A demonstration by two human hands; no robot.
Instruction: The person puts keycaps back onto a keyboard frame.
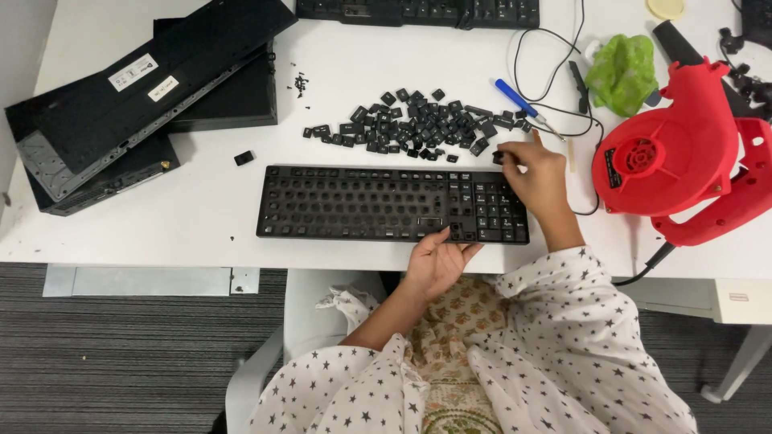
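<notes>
Resting against the near edge of the black keyboard (392,204), left hand (437,259), palm up, fingers loosely curled and a little apart, thumb touching the frame, clamped on nothing. Hovering over the far right corner of the same keyboard, right hand (537,177), fingertips pinched together on one small black keycap (498,157). Keyboard lying in the middle of the white desk (209,217), close to the near edge, most sockets bare, only the number block on the right still covered with keys.

Just beyond the keyboard, spread in a loose heap, many loose keycaps (418,124). One single keycap (244,157) apart on the left. Lying to the right of the heap, a blue screwdriver (515,98), near a tangle of thin black cables (555,72). Further right, a crumpled green cloth (622,72), and just beside it a red blower (683,157), well clear of the hands. On the far left, stacked crookedly, flat black casings (145,96) with white labels.

Nothing standing between the hands and the keyboard.

Cut off at the far edge: a second keyboard (418,10), only its near rows visible. Cut off also, a pale round thing (666,7) and dark parts at the far right corner, too small to tell. Hidden under the right hand, part of the number block.
</notes>
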